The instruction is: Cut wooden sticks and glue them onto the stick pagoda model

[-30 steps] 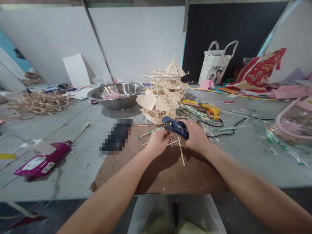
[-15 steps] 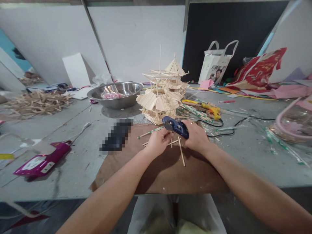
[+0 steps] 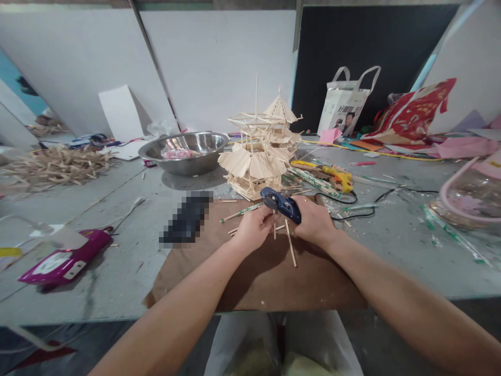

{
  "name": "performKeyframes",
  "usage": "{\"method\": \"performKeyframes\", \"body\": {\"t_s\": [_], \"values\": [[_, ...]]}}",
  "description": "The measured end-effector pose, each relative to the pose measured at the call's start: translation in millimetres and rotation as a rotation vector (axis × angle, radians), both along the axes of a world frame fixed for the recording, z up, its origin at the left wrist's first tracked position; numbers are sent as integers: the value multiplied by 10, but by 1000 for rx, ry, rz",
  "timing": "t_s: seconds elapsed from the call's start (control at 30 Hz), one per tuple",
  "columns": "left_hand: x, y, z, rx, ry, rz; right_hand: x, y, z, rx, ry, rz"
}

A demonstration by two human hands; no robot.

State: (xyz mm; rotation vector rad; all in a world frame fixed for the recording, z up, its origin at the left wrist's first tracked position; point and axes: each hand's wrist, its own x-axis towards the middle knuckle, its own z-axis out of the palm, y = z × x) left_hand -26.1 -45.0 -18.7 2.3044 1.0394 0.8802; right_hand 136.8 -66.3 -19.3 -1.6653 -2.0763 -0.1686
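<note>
My right hand (image 3: pixel 313 219) is closed around a dark blue hand tool (image 3: pixel 284 206) with a grey head, which looks like a cutter. Just left of the tool's head, my left hand (image 3: pixel 253 228) pinches a thin wooden stick (image 3: pixel 274 233); its lower end shows below my fingertips. Where the stick meets the tool is hard to make out. A longer wooden stick (image 3: pixel 291 245) lies slanted on the brown mat (image 3: pixel 250 292) below the tool. Right behind my hands stands a pagoda-like model (image 3: pixel 252 164) built of thin wooden sticks.
Left of my hands lies a pixelated dark object (image 3: pixel 187 216). A steel bowl (image 3: pixel 180 164), a stick pile (image 3: pixel 58 164) and a purple power strip (image 3: pixel 68 258) are further left. To the right are a yellow glue gun (image 3: pixel 340 177), its black cable (image 3: pixel 356 216) and a white bag (image 3: pixel 342 109).
Both hands keep nearly the same place and grip, with the tool shifted very slightly left. The whole view has drifted a little.
</note>
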Motion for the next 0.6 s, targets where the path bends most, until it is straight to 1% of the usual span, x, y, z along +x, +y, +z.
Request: {"method": "performKeyframes", "body": {"t_s": [0.43,0.6], "values": [[24,-8,15,-20,-11,7,-26,-26,45,-38,-14,-57],[39,-18,19,-30,-29,14,-38,-20,57,-25,-23,-62]]}}
